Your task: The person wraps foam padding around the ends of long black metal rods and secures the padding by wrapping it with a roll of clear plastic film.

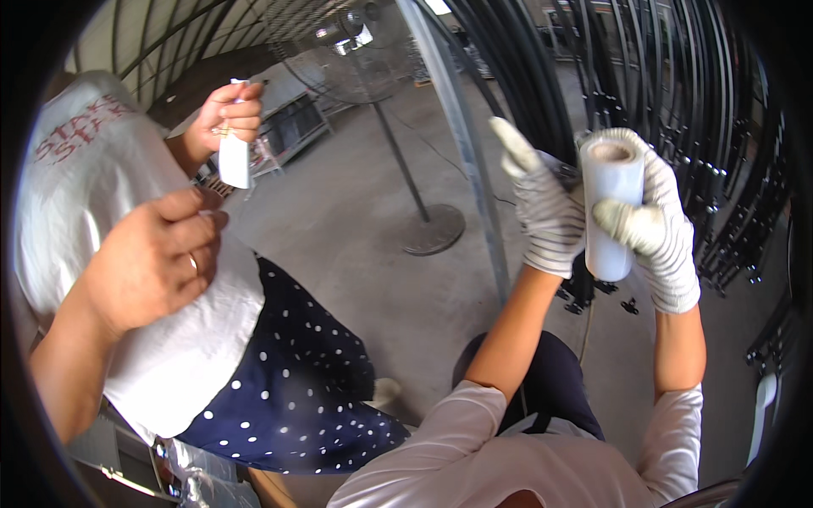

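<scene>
My right hand, in a striped white work glove, is wrapped round a roll of clear stretch film. The roll stands nearly upright, with its brown cardboard core showing at the top. My left hand, gloved the same way, is just left of the roll, beside a bundle of long black tubes. Two of its fingers point up and away, stretched out; the rest are partly hidden. Whether it touches the tubes or any film, I cannot tell.
At the left stands a co-worker in a white shirt and dotted trousers, one hand holding a white strip. A pedestal fan stands on the concrete floor. A grey metal post rises near my left hand. Many black tubes hang at the right.
</scene>
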Motion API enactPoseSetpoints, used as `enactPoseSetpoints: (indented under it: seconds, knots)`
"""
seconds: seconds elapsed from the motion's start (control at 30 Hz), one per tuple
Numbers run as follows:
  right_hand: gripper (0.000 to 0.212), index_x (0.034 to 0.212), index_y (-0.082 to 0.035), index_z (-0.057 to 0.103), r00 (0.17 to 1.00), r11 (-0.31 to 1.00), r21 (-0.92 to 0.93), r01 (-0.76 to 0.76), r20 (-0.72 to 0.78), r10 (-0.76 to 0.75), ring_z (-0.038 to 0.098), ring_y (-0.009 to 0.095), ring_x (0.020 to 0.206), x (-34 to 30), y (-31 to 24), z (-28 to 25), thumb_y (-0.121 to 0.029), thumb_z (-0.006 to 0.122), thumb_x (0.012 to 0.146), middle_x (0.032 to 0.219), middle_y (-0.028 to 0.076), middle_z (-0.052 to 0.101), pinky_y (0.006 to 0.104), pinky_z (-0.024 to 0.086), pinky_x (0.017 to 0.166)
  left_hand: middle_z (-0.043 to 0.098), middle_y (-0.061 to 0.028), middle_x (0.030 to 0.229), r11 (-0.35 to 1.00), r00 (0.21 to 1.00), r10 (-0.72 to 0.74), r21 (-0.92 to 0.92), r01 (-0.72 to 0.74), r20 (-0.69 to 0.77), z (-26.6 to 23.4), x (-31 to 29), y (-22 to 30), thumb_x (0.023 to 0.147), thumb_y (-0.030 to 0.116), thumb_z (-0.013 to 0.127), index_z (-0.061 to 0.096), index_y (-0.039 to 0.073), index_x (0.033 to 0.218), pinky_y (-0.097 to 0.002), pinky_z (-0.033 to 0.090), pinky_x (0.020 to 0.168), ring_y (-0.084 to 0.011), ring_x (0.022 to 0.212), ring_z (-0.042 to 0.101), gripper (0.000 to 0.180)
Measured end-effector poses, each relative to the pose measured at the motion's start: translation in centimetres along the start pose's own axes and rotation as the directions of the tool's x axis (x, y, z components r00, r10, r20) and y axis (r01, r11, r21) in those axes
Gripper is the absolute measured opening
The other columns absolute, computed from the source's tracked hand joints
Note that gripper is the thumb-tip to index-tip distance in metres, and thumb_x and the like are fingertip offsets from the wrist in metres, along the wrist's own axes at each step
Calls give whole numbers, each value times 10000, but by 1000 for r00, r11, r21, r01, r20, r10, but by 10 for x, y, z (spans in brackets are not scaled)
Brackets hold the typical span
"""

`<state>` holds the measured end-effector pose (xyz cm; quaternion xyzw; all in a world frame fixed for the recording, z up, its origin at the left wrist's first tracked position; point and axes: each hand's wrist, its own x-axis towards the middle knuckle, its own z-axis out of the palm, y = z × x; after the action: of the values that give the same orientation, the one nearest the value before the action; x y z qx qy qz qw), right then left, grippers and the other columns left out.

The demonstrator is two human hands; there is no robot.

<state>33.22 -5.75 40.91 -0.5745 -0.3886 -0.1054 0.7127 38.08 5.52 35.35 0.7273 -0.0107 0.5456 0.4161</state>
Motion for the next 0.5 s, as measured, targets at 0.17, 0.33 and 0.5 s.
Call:
enactPoseSetpoints:
  seconds: [0.17, 0.33, 0.5]
  knots:
    - [354, 919, -7, 548, 987, 988, 85, -131, 110, 121, 563, 112, 749, 30, 10, 20, -121, 666, 606, 828, 55, 604, 258, 463, 700, 330, -133, 1241, 813, 948, -125, -517, 266, 291, -6, 6, -14, 823, 124, 545, 103, 176, 1369, -305, 361, 921, -220, 1109, 388, 704]
    - [425, 971, -18, 548, 987, 992, 66, -111, 120, 103, 550, 129, 734, 24, 26, 18, -221, 697, 630, 825, 62, 587, 268, 467, 668, 455, -89, 1120, 264, 841, -91, -801, 537, 534, -31, 5, -57, 803, 149, 598, 187, 211, 1359, -281, 438, 834, -173, 996, 479, 694]
    - [540, 1140, -36, 454, 990, 862, -503, 67, -72, -119, 561, 194, 834, 4, 36, 43, -142, 671, 657, 974, 98, 556, 300, 473, 758, 383, -117, 1258, -11, 907, 69, -909, 416, 415, -51, -10, -65, 765, 521, 539, 248, 127, 1314, -389, 332, 983, -238, 1133, 413, 735]
